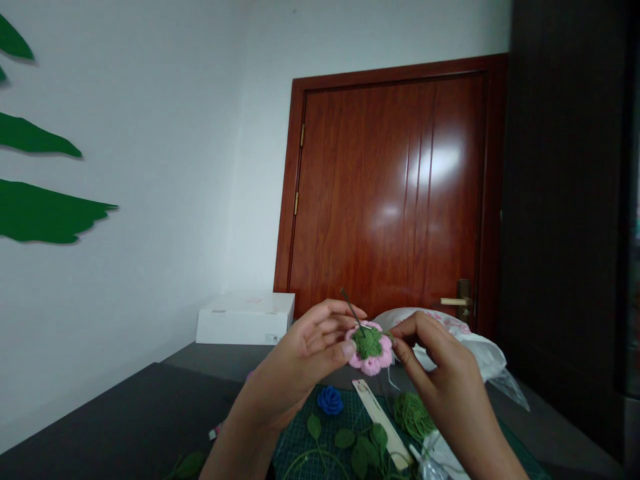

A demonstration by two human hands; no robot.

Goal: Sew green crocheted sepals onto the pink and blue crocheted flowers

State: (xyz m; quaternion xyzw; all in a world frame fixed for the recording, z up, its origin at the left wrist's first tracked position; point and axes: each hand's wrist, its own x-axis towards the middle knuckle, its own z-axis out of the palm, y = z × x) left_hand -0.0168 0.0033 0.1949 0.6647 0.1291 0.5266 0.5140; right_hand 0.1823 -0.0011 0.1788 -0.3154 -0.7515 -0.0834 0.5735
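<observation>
A crocheted flower [371, 365] with pink petals and a green middle is held up above the table. My left hand [313, 347] grips its left edge, thumb in front and fingers behind. From the green middle a thin dark stem or wire [351, 309] sticks up and to the left. At the flower's right edge my right hand [440, 360] is closed in a pinch, thumb against forefinger. A small greenish bit shows at those fingertips, too small to name. A pale loose thread [393, 380] hangs below the flower.
On the green cutting mat [300, 433] lie a blue crocheted rose [331, 400], green leaves [367, 452], a pale ruler-like strip [383, 423] and green yarn [413, 415]. Behind are a white box [245, 320] and a white plastic bag [480, 350].
</observation>
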